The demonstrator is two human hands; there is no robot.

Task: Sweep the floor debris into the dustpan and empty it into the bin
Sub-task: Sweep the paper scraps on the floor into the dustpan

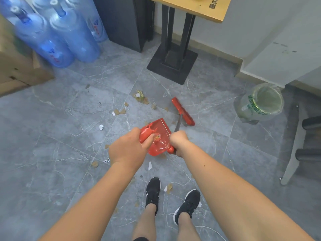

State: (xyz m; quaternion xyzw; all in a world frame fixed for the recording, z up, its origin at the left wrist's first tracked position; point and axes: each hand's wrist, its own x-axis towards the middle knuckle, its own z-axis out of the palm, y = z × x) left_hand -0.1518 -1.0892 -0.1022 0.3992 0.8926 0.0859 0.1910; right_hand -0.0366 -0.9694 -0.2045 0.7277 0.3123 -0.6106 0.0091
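My left hand (128,150) grips the handle of a red dustpan (160,136), which hangs tilted above the grey tile floor. My right hand (178,141) is closed around the dark handle of a broom whose red brush head (182,111) rests on the floor just beyond the pan. Brown and white paper scraps (140,97) lie scattered ahead of the pan, to its left, and around my feet. A bin (262,101) lined with a clear green-printed bag stands on the floor at the right.
Blue water jugs (57,35) and a cardboard box (19,66) crowd the far left. A table's black pedestal base (172,65) stands straight ahead. Grey metal frame legs (293,145) lie at the right. My black shoes (152,192) are below the hands.
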